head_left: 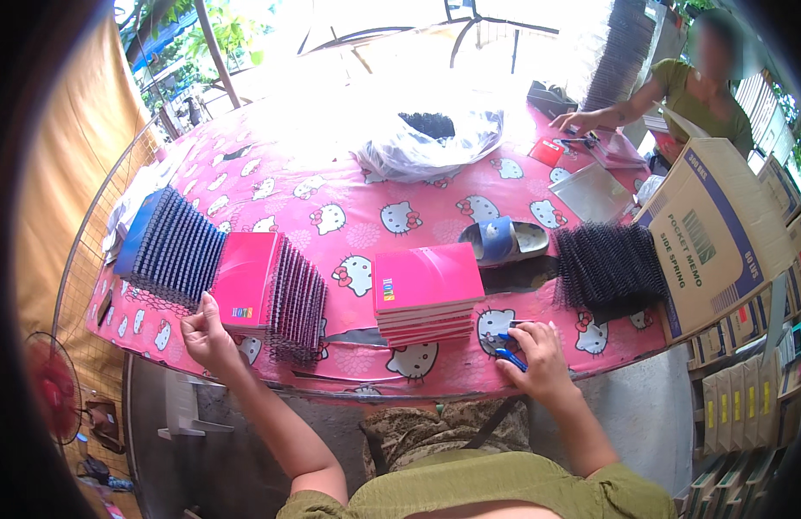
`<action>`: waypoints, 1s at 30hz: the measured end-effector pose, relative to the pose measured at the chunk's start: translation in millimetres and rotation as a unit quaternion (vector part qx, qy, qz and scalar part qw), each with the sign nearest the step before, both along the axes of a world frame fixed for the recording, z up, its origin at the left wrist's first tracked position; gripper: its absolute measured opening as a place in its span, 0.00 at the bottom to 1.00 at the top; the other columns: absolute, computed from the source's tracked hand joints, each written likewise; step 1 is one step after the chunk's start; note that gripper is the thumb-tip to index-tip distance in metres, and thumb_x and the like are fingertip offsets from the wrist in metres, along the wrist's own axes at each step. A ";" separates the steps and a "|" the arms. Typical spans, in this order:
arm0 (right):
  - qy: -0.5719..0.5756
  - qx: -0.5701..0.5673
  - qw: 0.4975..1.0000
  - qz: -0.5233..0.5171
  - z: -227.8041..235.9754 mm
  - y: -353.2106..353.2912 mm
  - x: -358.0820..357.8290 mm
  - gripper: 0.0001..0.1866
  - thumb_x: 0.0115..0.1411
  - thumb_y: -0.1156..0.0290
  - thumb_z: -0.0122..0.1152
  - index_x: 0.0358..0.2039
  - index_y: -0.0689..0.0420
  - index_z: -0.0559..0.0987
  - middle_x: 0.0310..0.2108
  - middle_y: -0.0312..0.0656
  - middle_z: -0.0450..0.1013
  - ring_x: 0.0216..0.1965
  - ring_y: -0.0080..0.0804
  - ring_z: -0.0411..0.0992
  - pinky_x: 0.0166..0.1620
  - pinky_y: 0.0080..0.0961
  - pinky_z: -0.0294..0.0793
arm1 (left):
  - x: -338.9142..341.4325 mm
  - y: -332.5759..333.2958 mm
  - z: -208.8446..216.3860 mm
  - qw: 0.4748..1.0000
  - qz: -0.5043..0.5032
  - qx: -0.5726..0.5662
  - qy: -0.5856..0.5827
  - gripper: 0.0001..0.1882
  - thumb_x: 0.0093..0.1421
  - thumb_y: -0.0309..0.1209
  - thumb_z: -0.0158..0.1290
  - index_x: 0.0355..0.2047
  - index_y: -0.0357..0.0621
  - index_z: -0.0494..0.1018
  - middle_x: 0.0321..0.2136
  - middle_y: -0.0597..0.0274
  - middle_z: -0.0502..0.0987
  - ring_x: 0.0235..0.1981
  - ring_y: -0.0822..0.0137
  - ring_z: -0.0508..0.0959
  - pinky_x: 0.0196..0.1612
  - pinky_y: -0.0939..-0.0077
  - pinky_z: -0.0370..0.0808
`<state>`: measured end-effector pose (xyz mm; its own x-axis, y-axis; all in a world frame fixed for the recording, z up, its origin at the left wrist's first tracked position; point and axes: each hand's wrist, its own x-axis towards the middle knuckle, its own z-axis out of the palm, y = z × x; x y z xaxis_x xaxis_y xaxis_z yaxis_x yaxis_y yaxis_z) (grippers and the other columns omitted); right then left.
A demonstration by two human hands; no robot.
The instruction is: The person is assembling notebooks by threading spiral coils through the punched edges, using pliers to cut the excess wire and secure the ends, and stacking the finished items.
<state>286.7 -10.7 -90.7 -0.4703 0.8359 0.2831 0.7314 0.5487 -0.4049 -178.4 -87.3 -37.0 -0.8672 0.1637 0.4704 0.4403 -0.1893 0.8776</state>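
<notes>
Hands [210, 339] half-curled, right [543, 359] on blue tool [509, 357]

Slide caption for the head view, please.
Left hand beside pink spiral notebooks; right hand at a blue-handled tool.

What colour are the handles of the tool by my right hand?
The tool handles look blue, shown in the head view.

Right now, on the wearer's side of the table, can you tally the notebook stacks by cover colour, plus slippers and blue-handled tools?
Blue-covered notebook stack: 1
Pink-covered notebook stacks: 2 (coiled stack, stack with no coils visible)
Slipper: 1
Blue-handled tool, at the right hand: 1
Total: 5
</notes>
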 end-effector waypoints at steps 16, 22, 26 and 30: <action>0.228 -0.091 0.969 -0.005 58.8 99.9 -53.5 0.27 0.56 0.52 0.65 0.43 0.65 0.78 0.44 0.49 0.75 0.38 0.35 0.73 0.42 0.30 0.73 | 25.2 12.4 -3.7 0.995 -0.064 0.070 -0.015 0.09 0.63 0.22 0.49 0.42 0.33 0.73 0.41 0.53 0.79 0.39 0.71 0.77 0.47 0.78 0.73; 0.273 -0.345 0.898 0.024 57.4 112.3 -82.3 0.27 0.57 0.56 0.65 0.45 0.68 0.76 0.37 0.49 0.77 0.37 0.31 0.74 0.42 0.28 0.72 | 28.5 6.5 7.6 0.992 -0.086 0.089 0.015 0.15 0.62 0.20 0.49 0.50 0.31 0.67 0.48 0.48 0.75 0.46 0.67 0.76 0.49 0.79 0.75; 0.204 -0.155 0.966 0.003 80.3 112.7 -64.3 0.16 0.55 0.68 0.66 0.41 0.64 0.77 0.33 0.46 0.78 0.35 0.27 0.75 0.40 0.27 0.73 | 87.2 -10.3 53.1 0.980 -0.113 0.150 0.059 0.21 0.62 0.21 0.50 0.55 0.34 0.63 0.55 0.48 0.69 0.55 0.62 0.71 0.57 0.72 0.70; 0.308 -0.163 0.937 -0.019 97.5 94.7 -79.8 0.13 0.54 0.75 0.65 0.38 0.65 0.76 0.30 0.49 0.78 0.32 0.37 0.77 0.36 0.31 0.74 | 154.6 23.4 54.5 0.934 -0.338 0.115 0.010 0.29 0.59 0.17 0.50 0.61 0.38 0.57 0.60 0.53 0.61 0.58 0.58 0.66 0.58 0.71 0.68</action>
